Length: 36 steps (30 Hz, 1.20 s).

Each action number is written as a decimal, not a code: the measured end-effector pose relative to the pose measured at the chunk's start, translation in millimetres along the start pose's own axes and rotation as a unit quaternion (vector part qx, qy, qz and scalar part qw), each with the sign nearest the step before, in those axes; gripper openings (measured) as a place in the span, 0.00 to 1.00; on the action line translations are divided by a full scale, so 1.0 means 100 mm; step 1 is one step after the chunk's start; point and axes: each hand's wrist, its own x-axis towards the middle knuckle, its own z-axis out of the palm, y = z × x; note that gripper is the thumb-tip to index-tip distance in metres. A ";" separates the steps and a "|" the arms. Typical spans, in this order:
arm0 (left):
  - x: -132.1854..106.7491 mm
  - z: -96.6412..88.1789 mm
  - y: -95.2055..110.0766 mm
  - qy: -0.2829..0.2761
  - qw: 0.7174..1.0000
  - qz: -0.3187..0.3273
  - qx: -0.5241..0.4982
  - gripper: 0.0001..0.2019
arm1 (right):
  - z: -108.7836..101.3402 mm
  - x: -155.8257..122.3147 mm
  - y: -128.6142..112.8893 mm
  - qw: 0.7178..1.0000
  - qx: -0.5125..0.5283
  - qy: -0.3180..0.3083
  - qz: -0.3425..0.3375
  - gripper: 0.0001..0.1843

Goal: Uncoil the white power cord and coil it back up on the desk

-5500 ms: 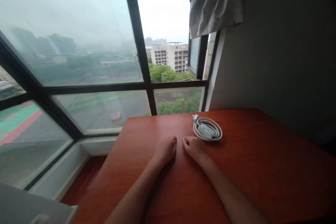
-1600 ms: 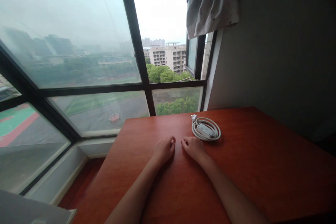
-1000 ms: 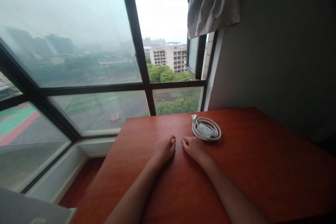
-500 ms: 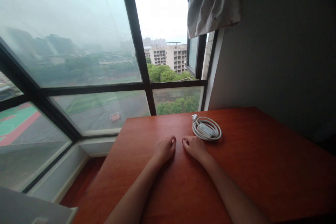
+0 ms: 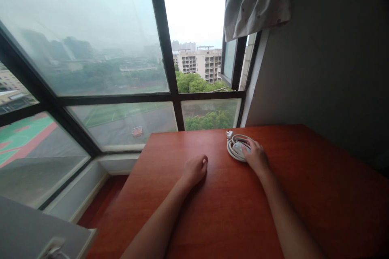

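reaches over the red counter (image 5: 219, 218) with both arms. puts the right hand (image 5: 257, 158) on the right side of the cord (image 5: 231, 153), with the thumb on or just by the small box (image 5: 238, 147) in the middle. bends the right fingers (image 5: 254, 143) over the loops; touches them, but cannot tell from here if grasping or just resting. lays the left hand (image 5: 194, 170) on the counter, to the left of the cord and apart from it, with the fingers curled into a loose fist. finds the cord flat near the back edge of the counter, wound round and round in a ring. sees the plug (image 5: 230, 134) at the back left of the ring, with the pins facing left. looks out past the counter at a big window (image 5: 175, 97) with dark bars, then at green trees (image 5: 194, 83) and pale buildings (image 5: 209, 64) far off. also sees a pale curtain (image 5: 258, 6) with small spots up high, by a dark wall (image 5: 322, 56) on the right.
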 end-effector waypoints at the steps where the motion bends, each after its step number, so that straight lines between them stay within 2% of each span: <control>1: 0.00 0.00 0.00 -0.001 1.000 -0.001 -0.001 0.12 | 0.01 -0.01 0.03 0.999 -0.015 -0.029 0.006 0.23; 4: -0.01 -0.01 0.02 -0.005 1.000 -0.005 -0.005 0.12 | 0.06 -0.07 -0.01 0.991 -0.070 -0.111 -0.016 0.30; 8: -0.02 0.00 0.06 -0.005 0.999 -0.024 -0.029 0.13 | 0.11 -0.21 -0.27 0.984 -0.074 -0.149 -0.061 0.41; 13: 0.03 -0.01 0.01 0.049 0.987 -0.108 -0.107 0.18 | 0.13 -0.41 -0.68 0.968 0.082 -0.211 -0.104 0.44; 16: 0.08 -0.04 -0.08 0.061 0.970 -0.143 -0.187 0.17 | 0.09 -0.44 -0.81 0.931 0.242 -0.251 -0.107 0.46; 18: 0.11 -0.06 -0.14 0.046 0.944 -0.164 -0.282 0.18 | 0.05 -0.43 -0.84 0.890 0.358 -0.271 -0.077 0.46; 20: 0.13 -0.06 -0.18 0.020 0.899 -0.199 -0.390 0.21 | 0.02 -0.40 -0.84 0.852 0.443 -0.278 -0.029 0.45; 23: 0.15 -0.04 -0.19 -0.026 0.842 -0.222 -0.491 0.19 | -0.03 -0.38 -0.81 0.820 0.505 -0.269 0.011 0.45; 26: 0.15 -0.05 -0.17 -0.049 0.811 -0.222 -0.539 0.15 | -0.06 -0.38 -0.81 0.795 0.533 -0.287 0.035 0.45; 29: 0.12 -0.10 -0.12 -0.037 0.801 -0.222 -0.555 0.15 | -0.06 -0.39 -0.82 0.767 0.564 -0.300 0.063 0.41; 30: 0.11 -0.12 -0.10 -0.035 0.797 -0.213 -0.565 0.16 | -0.04 -0.39 -0.83 0.765 0.569 -0.294 0.065 0.39; 32: 0.09 -0.17 -0.06 -0.035 0.776 -0.183 -0.602 0.19 | 0.01 -0.39 -0.83 0.781 0.560 -0.271 0.056 0.39; 34: 0.08 -0.22 -0.03 -0.030 0.750 -0.151 -0.643 0.20 | 0.06 -0.39 -0.82 0.815 0.522 -0.247 0.040 0.37; 36: 0.08 -0.25 -0.01 -0.022 0.739 -0.129 -0.661 0.20 | 0.11 -0.40 -0.81 0.863 0.459 -0.209 0.017 0.34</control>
